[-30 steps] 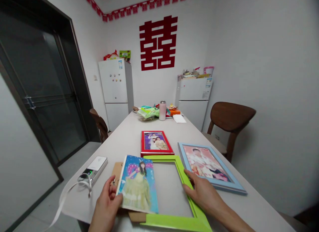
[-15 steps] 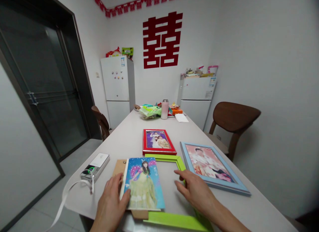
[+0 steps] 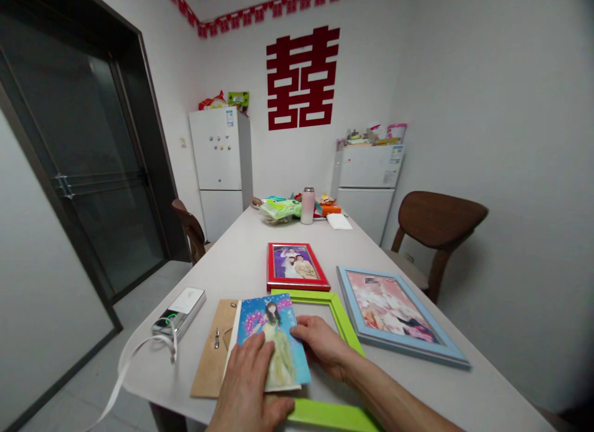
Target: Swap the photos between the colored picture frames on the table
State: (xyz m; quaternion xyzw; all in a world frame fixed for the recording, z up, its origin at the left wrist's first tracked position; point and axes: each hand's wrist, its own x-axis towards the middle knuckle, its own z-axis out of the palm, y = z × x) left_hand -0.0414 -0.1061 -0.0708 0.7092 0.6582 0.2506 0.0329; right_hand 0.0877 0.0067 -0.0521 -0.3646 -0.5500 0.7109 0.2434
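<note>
A colourful photo print (image 3: 278, 333) of a figure in a yellow-green dress lies over the left half of a lime green frame (image 3: 341, 320). My left hand (image 3: 250, 385) rests flat on the print's lower part, fingers stretched out. My right hand (image 3: 322, 345) touches the print's right edge inside the frame opening, fingers curled lightly on it. A brown backing board (image 3: 214, 351) with a metal clip lies under the print, sticking out to the left.
A red framed photo (image 3: 294, 266) lies beyond the green frame and a light blue framed photo (image 3: 399, 311) to its right. A white device (image 3: 180, 311) with a strap sits left. Snacks and a bottle (image 3: 307, 205) stand at the table's far end. Wooden chairs (image 3: 436, 224) flank the table.
My right hand left the green frame's right side and moved left onto the print. My left hand slid up onto the print, which now lies flatter and further right over the frame.
</note>
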